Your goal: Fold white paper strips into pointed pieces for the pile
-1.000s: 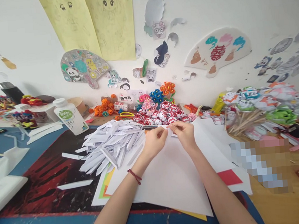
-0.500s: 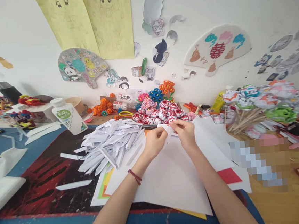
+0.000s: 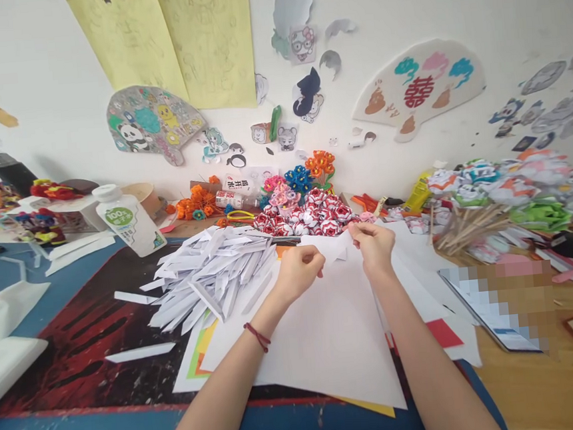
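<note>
Above a large white sheet of paper (image 3: 328, 345), my two hands are a short way apart. My right hand (image 3: 377, 244) is closed in a pinch at the right end of a small white piece of paper (image 3: 333, 244). This piece stretches between the hands. The fingers of my left hand (image 3: 299, 271) are curled shut beside its left part, and what they hold, if anything, is hidden. Left of my left hand lies a heap of folded white paper strips (image 3: 211, 275). One loose strip (image 3: 141, 353) rests apart on the dark mat (image 3: 88, 353).
Red-and-white paper flowers (image 3: 311, 216) are massed behind my hands. A white bottle (image 3: 129, 222) stands at the back left. To the right are wooden sticks (image 3: 473, 229) and several larger paper flowers (image 3: 509, 185). A red sheet (image 3: 443, 333) shows under the white paper.
My right hand has moved to the right, away from my left, and more of the small white paper shows between them. My left hand has hardly moved.
</note>
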Motion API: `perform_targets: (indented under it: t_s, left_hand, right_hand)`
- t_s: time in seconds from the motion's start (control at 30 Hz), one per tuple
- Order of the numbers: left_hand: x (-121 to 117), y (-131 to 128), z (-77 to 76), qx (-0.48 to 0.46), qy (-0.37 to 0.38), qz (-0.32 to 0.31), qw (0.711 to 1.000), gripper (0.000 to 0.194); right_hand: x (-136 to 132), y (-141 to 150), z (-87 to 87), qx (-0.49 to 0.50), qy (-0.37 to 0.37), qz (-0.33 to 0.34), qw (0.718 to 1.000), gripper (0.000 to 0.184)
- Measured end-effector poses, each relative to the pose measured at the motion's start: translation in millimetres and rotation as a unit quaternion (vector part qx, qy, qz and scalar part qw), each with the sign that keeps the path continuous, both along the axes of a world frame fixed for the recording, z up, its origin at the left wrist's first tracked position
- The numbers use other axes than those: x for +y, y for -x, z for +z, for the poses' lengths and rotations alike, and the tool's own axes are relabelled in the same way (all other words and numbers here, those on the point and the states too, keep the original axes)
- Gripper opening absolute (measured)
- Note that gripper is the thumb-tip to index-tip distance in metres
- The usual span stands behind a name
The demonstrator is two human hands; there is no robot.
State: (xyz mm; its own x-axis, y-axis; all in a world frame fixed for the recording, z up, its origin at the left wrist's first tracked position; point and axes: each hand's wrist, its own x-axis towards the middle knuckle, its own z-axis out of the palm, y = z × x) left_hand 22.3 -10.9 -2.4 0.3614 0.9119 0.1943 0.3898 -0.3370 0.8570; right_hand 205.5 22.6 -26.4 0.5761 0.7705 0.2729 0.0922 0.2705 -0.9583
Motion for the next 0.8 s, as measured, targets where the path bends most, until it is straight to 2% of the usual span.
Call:
perform_targets:
  t_s: [0.13,0.2,0.3,0.4,0.53,0.67,0.8]
  left_hand:
    - [4,4,-1.0,0.018,-0.018,0.021,0.999,0.025]
    - [3,5,-2.1,0.047,-0.082,0.057,0.994,0.023]
    - [0,4,-4.5,0.120,-0.225,0.104,0.961,0.015]
    - [-2,2,-8.6,0.195,-0.290,0.103,0.931,0.035]
    - [1,3,-14.8,0.244,-0.274,0.092,0.925,0.031]
    - [5,5,-18.0,0.231,-0.248,0.085,0.937,0.028]
    - [6,3,-18.8,0.156,-0.196,0.093,0.964,0.025]
  right_hand:
    - [4,-9,-4.9,0.022,0.011,-0.079,0.997,0.027]
    - [5,-11,-6.0,0.019,0.015,-0.113,0.993,0.030]
    - [2,-4,-4.4,-0.047,0.035,-0.080,0.995,0.032]
    - [-4,10,0.2,-0.120,0.039,-0.048,0.991,0.030]
    - [-11,22,5.5,-0.154,0.050,0.000,0.987,0.034]
    - [-11,24,6.8,-0.118,0.046,0.057,0.990,0.037]
    - [-12,28,10.0,-0.026,0.030,0.191,0.981,0.038]
